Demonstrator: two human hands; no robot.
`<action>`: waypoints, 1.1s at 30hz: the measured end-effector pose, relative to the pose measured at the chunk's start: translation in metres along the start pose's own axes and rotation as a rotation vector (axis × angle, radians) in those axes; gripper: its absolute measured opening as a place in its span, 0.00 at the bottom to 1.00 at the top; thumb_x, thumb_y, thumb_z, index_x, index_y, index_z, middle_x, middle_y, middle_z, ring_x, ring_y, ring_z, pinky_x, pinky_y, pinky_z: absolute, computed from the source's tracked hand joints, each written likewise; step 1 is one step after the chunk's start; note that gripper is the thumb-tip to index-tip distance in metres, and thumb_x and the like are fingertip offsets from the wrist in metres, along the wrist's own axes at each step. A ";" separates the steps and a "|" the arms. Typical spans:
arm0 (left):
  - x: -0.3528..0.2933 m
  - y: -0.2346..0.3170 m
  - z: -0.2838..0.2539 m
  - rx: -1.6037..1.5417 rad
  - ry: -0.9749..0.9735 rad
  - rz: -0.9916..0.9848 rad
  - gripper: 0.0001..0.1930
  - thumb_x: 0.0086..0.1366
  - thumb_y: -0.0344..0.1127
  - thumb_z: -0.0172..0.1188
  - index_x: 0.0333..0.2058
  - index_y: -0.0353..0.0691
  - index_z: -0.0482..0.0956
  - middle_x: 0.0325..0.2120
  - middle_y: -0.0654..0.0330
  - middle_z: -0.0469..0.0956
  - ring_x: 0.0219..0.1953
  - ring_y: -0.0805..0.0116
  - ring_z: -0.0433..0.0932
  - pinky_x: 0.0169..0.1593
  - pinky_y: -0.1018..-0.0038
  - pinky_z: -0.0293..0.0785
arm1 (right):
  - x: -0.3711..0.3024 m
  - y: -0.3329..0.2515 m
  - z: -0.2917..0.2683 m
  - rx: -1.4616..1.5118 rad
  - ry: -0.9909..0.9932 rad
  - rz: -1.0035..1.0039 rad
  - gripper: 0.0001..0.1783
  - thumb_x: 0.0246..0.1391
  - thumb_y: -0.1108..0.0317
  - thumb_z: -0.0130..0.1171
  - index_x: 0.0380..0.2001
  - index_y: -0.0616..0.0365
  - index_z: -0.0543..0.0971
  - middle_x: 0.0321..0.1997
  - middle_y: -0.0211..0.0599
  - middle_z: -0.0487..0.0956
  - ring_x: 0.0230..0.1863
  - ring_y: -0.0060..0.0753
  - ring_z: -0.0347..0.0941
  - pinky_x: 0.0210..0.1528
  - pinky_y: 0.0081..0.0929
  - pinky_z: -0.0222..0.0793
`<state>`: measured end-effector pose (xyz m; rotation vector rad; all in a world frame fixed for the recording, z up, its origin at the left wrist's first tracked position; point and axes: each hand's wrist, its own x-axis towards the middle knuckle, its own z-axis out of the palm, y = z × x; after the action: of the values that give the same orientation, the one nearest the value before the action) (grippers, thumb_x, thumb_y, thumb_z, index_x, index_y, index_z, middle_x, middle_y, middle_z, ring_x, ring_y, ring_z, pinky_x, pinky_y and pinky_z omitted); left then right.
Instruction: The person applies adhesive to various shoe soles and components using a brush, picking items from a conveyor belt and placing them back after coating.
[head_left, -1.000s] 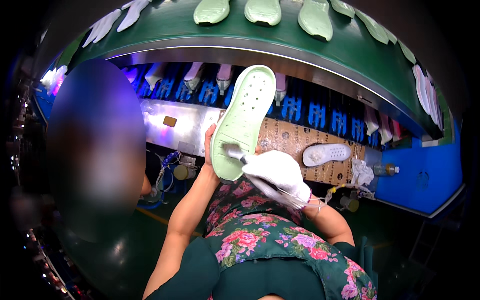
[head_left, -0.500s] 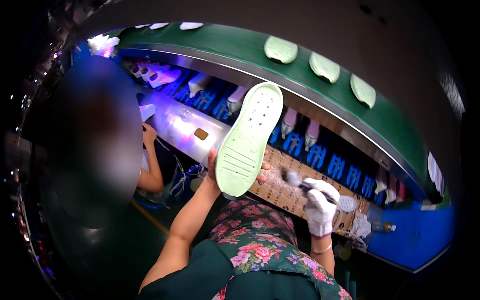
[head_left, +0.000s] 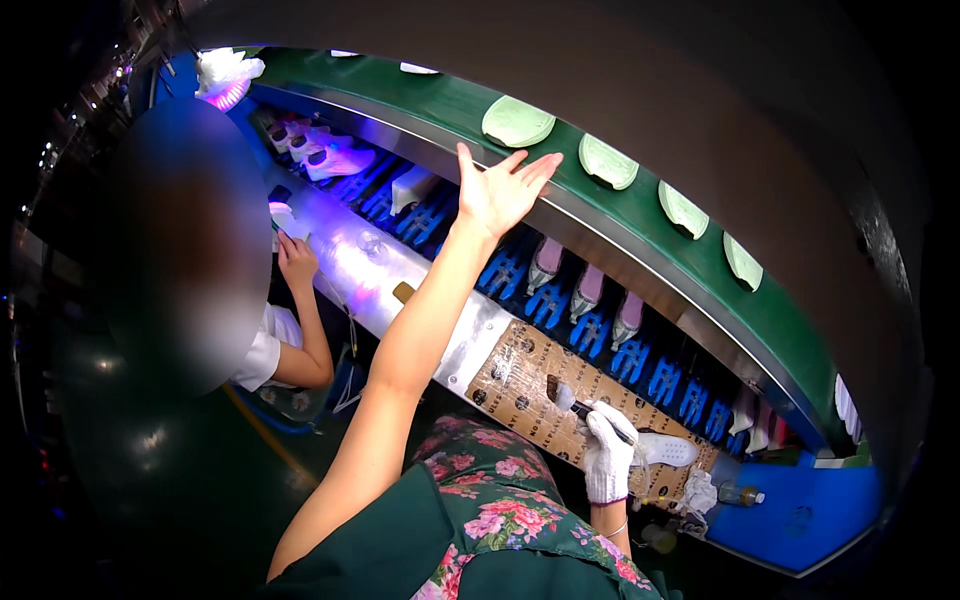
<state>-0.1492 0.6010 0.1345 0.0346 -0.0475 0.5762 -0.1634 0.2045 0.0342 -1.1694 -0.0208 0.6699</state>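
Observation:
My left hand (head_left: 500, 190) is raised, open with fingers spread, at the edge of the green upper belt (head_left: 450, 105). A pale green shoe sole (head_left: 517, 120) lies on that belt just above my fingertips, apart from them. Several more green soles (head_left: 608, 161) follow it along the belt to the right. My right hand (head_left: 610, 452), in a white glove, grips a small brush (head_left: 566, 399) over a perforated brown cardboard board (head_left: 525, 375). A white sole (head_left: 668, 449) lies on the board beside that hand.
A co-worker sits at my left, one hand (head_left: 295, 258) on the shiny metal ledge (head_left: 370, 280). Blue holders (head_left: 600, 325) on the lower line carry shoe parts. A blue bin (head_left: 800, 510) and a small bottle (head_left: 742, 494) stand at the right.
My left hand has let go of the pale green sole it held up and now stands open at the upper belt. My right hand lowered the brush to the cardboard board.

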 end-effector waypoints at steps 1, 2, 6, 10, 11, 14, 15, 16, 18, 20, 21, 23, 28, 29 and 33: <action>-0.004 -0.002 -0.004 0.032 0.038 0.034 0.55 0.65 0.72 0.43 0.69 0.29 0.35 0.66 0.30 0.47 0.67 0.38 0.58 0.68 0.53 0.61 | 0.002 0.004 -0.004 -0.008 0.009 -0.009 0.13 0.50 0.82 0.65 0.42 0.68 0.81 0.38 0.44 0.83 0.33 0.32 0.80 0.36 0.24 0.77; -0.009 -0.002 -0.007 0.064 0.077 0.067 0.51 0.67 0.67 0.48 0.69 0.27 0.40 0.64 0.31 0.54 0.65 0.41 0.63 0.66 0.55 0.65 | 0.003 0.006 -0.008 -0.017 0.017 -0.018 0.13 0.51 0.81 0.64 0.42 0.68 0.80 0.39 0.45 0.83 0.34 0.33 0.80 0.36 0.24 0.77; -0.010 0.018 -0.014 1.255 0.235 0.692 0.41 0.54 0.36 0.71 0.62 0.27 0.60 0.46 0.47 0.73 0.49 0.54 0.75 0.53 0.62 0.75 | 0.004 0.006 0.002 -0.020 0.055 0.008 0.14 0.49 0.82 0.66 0.42 0.69 0.81 0.39 0.43 0.83 0.33 0.31 0.80 0.36 0.24 0.78; 0.036 0.054 -0.006 2.219 0.214 0.883 0.52 0.47 0.39 0.75 0.68 0.32 0.54 0.45 0.44 0.74 0.50 0.45 0.71 0.58 0.57 0.68 | 0.008 0.014 0.014 -0.030 0.009 -0.004 0.14 0.49 0.82 0.65 0.42 0.69 0.81 0.40 0.43 0.83 0.34 0.31 0.80 0.37 0.24 0.78; 0.049 0.060 -0.010 2.358 0.185 0.878 0.55 0.47 0.41 0.76 0.69 0.34 0.52 0.44 0.42 0.75 0.49 0.46 0.72 0.57 0.58 0.69 | 0.008 0.015 0.018 -0.056 0.006 -0.006 0.14 0.49 0.82 0.65 0.42 0.69 0.82 0.39 0.43 0.83 0.33 0.31 0.80 0.36 0.24 0.78; 0.073 0.070 -0.017 2.447 0.069 0.906 0.55 0.47 0.42 0.76 0.69 0.33 0.52 0.42 0.42 0.75 0.49 0.45 0.72 0.56 0.57 0.70 | 0.010 0.020 0.028 -0.160 0.005 -0.023 0.13 0.51 0.81 0.63 0.42 0.69 0.81 0.39 0.45 0.83 0.32 0.32 0.81 0.35 0.23 0.79; 0.079 0.070 -0.020 2.447 0.049 0.905 0.57 0.46 0.46 0.77 0.70 0.35 0.51 0.41 0.41 0.75 0.48 0.45 0.72 0.56 0.57 0.70 | 0.012 0.023 0.027 -0.155 0.015 -0.030 0.13 0.52 0.82 0.63 0.42 0.69 0.81 0.39 0.45 0.83 0.31 0.33 0.81 0.35 0.23 0.79; 0.084 0.073 -0.022 2.422 0.000 0.854 0.58 0.45 0.48 0.76 0.70 0.35 0.51 0.41 0.40 0.75 0.48 0.45 0.73 0.56 0.57 0.70 | 0.013 0.024 0.026 -0.150 0.025 -0.035 0.13 0.52 0.82 0.63 0.43 0.69 0.81 0.39 0.45 0.83 0.31 0.33 0.81 0.35 0.23 0.79; 0.098 0.096 -0.024 2.316 -0.107 0.742 0.58 0.46 0.53 0.75 0.69 0.37 0.53 0.42 0.39 0.75 0.48 0.43 0.73 0.55 0.55 0.70 | 0.013 0.024 0.026 -0.155 0.064 -0.043 0.14 0.52 0.81 0.63 0.43 0.68 0.81 0.39 0.45 0.83 0.31 0.33 0.81 0.35 0.23 0.78; 0.114 0.124 -0.026 2.141 -0.210 0.605 0.56 0.46 0.59 0.73 0.69 0.40 0.56 0.45 0.37 0.75 0.49 0.40 0.73 0.55 0.54 0.70 | 0.013 0.021 0.025 -0.148 0.113 -0.025 0.14 0.52 0.81 0.64 0.43 0.68 0.81 0.38 0.44 0.83 0.31 0.32 0.80 0.34 0.23 0.78; 0.123 0.148 -0.027 2.210 -0.067 0.731 0.53 0.48 0.59 0.72 0.68 0.42 0.58 0.47 0.37 0.74 0.51 0.42 0.73 0.54 0.54 0.71 | 0.012 0.020 0.027 -0.133 0.127 0.000 0.14 0.51 0.81 0.64 0.43 0.68 0.81 0.37 0.42 0.83 0.30 0.31 0.80 0.34 0.23 0.77; 0.134 0.196 -0.025 2.388 0.228 0.913 0.43 0.55 0.53 0.67 0.66 0.45 0.62 0.54 0.42 0.71 0.54 0.46 0.72 0.54 0.54 0.70 | 0.012 0.022 0.023 -0.135 0.149 0.009 0.14 0.51 0.82 0.65 0.43 0.68 0.81 0.36 0.41 0.83 0.29 0.31 0.79 0.34 0.23 0.77; 0.136 0.254 -0.016 2.537 0.487 0.835 0.23 0.61 0.32 0.59 0.57 0.53 0.74 0.59 0.65 0.70 0.60 0.57 0.67 0.59 0.58 0.65 | 0.007 0.017 0.035 -0.165 0.209 0.024 0.15 0.51 0.80 0.64 0.44 0.67 0.81 0.36 0.43 0.83 0.28 0.31 0.79 0.32 0.22 0.76; 0.135 0.258 -0.016 2.504 0.475 0.891 0.20 0.60 0.32 0.61 0.51 0.52 0.76 0.55 0.64 0.71 0.59 0.57 0.69 0.57 0.58 0.67 | 0.008 0.019 0.033 -0.180 0.194 0.025 0.15 0.52 0.79 0.63 0.45 0.67 0.80 0.36 0.43 0.83 0.28 0.31 0.79 0.32 0.22 0.76; 0.118 0.256 -0.016 2.319 0.339 0.923 0.12 0.55 0.31 0.66 0.40 0.48 0.79 0.47 0.59 0.72 0.51 0.54 0.75 0.53 0.58 0.72 | 0.007 0.023 0.035 -0.177 0.174 0.027 0.15 0.54 0.79 0.62 0.46 0.67 0.80 0.37 0.44 0.83 0.29 0.31 0.79 0.32 0.22 0.76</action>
<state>-0.1895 0.8805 0.1303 2.2594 1.0115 1.2527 -0.1813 0.2422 0.0269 -1.3978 0.0838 0.5972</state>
